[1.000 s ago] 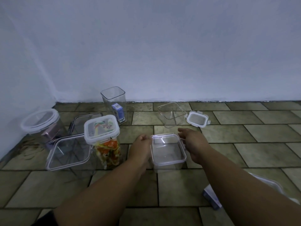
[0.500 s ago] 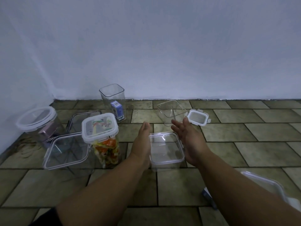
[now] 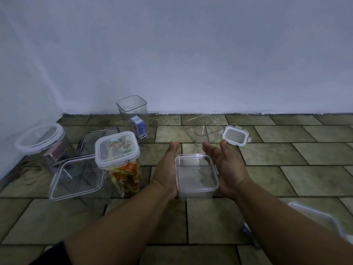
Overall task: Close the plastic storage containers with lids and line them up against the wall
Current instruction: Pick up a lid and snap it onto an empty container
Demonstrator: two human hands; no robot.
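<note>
Where both hands had been pressing the lid (image 3: 196,172), the left hand (image 3: 168,169) and right hand (image 3: 228,169) now flanked the box with grip spread; it looked shut, ready for the wall (image 3: 191,54).

A pale blue-grey wall (image 3: 191,54) meets a floor of olive-brown tiles (image 3: 286,169) with dark joints. The tiles look stained and scuffed near the left corner, where a second wall (image 3: 19,92) comes in.
</note>
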